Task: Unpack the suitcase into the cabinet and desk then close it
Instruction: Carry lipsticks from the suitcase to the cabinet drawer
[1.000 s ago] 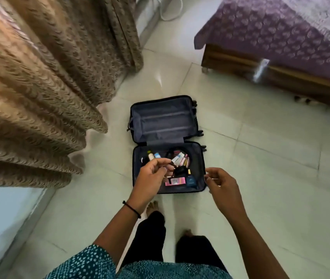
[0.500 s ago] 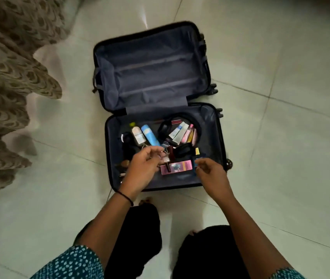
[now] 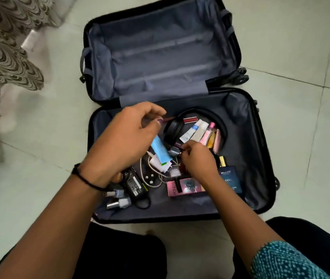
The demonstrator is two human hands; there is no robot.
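Suitcase (image 3: 260, 158) flat open on the tiled floor (image 3: 39, 158); far half bare to its grey lining, near half strewn with toiletries and cables; plenty left to carry off, so closing looks a long way ahead. Left hand (image 3: 128, 141) poised over the near half's left side, fingers loosely curled, thumb close to forefinger; hold or no hold, cannot tell. Right hand (image 3: 198, 161) down in the middle of the near half, fingertips pinched on a small grey-capped piece (image 3: 173, 151) just beside the blue tube (image 3: 160, 151). Lift that piece straight up and slowly; white cable (image 3: 156, 174) tangled just beneath, likely to drag neighbours along. Bring the left hand in to gather the tube next; better a handful per trip than singles. Leave the headphones (image 3: 178, 127) near the far edge and the glass perfume bottle (image 3: 229, 179) toward the right edge for a separate, careful carry; probably heavy and breakable.
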